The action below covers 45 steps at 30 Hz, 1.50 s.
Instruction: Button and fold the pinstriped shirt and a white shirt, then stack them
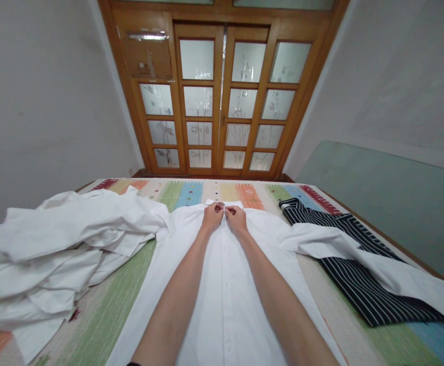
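Note:
A white button-up shirt (222, 284) lies spread face up, its collar at the far end and its row of buttons running down the middle. At the collar, my left hand (213, 215) pinches the front edge of the shirt. My right hand (235, 218) pinches the same spot from the other side, the fingertips of both hands nearly touching. The button or buttonhole between the fingers is too small to make out. One sleeve of the shirt stretches out to the right; the other reaches left toward a heap of white clothes.
Rumpled white clothes (65, 244) are heaped at the left. Under the right sleeve lies a folded black garment with white stripes (374, 290). A striped, colourful cover (130, 290) lies beneath everything. Beyond are wooden doors with glass panes (222, 101); a pale green board (378, 188) leans at the right wall.

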Each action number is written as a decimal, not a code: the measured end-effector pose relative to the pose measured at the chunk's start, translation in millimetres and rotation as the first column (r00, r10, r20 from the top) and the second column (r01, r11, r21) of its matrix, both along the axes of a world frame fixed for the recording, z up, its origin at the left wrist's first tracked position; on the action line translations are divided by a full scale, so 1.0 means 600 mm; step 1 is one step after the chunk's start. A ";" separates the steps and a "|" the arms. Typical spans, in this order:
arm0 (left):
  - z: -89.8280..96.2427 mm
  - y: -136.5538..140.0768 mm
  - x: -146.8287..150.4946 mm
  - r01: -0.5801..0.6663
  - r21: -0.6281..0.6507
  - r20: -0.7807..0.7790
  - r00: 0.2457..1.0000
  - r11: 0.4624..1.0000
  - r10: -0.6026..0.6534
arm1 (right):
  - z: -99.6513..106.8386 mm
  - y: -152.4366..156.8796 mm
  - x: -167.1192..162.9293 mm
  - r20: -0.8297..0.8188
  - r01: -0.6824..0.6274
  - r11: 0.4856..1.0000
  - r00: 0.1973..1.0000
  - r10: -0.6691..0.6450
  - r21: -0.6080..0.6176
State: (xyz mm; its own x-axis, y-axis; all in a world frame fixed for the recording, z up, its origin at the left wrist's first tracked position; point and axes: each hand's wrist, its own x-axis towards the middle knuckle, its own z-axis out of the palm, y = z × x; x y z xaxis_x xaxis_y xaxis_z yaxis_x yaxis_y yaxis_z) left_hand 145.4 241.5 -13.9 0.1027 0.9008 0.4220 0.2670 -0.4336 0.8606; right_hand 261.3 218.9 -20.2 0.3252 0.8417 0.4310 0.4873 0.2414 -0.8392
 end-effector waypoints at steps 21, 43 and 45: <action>-0.005 0.012 -0.008 -0.027 -0.080 0.057 0.998 0.996 0.032 | -0.011 0.007 0.000 -0.051 0.024 0.999 0.998 -0.023 0.027; -0.015 0.010 -0.002 0.136 -0.102 0.317 0.943 0.985 -0.097 | -0.011 0.007 -0.001 0.070 0.095 0.992 0.992 -0.101 0.081; -0.015 0.009 -0.002 0.138 -0.077 0.287 0.951 0.987 -0.111 | -0.013 0.009 0.000 0.073 0.103 0.993 0.992 -0.108 0.065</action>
State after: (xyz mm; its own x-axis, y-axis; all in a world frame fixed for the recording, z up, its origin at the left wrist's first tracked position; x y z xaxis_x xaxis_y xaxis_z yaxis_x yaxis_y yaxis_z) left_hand 144.1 246.9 -22.9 0.1060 0.9257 0.3631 -0.0427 -0.3606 0.9317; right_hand 261.4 224.2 -27.8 0.3750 0.7759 0.5073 0.5744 0.2350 -0.7841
